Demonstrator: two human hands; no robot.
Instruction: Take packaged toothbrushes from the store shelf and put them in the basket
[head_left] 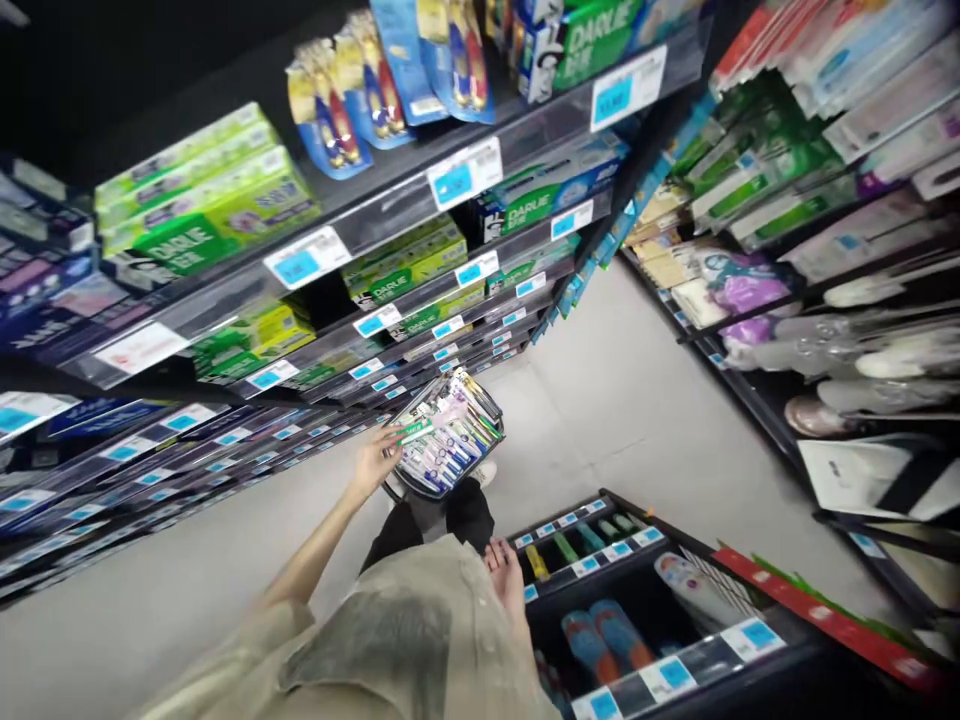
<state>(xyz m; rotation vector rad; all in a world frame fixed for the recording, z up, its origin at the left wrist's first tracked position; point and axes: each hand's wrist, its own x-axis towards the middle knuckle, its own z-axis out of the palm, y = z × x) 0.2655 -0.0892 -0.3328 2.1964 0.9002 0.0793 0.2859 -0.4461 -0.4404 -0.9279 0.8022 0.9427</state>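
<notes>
"While the left hand (pixel 375 462) is out over that basket (pixel 478 466), what is it holding?"

"A green-and-white pack (pixel 415 431). Its fingers are bent close together around the near end, and the rest sticks out past the fingertips."

"And beneath them?"

"Packaged items (pixel 454 455), crammed into the dark basket, mostly just right of those fingers. I can't tell whether the pack touches them."

"How about the right hand (pixel 507 572)?"

"Its fingers are loosely curled beside the shirt (pixel 405 640). Whether they hold anything, I can't tell. Just right of them is a low rack (pixel 637 685), with blue-and-orange items (pixel 609 640) down and to the right."

"Anything above the left fingers?"

"Up and to the left, well apart, green DARLIE boxes (pixel 206 225) are stacked on a shelf. A white shoe (pixel 484 474) shows right of them, by the basket."
</notes>
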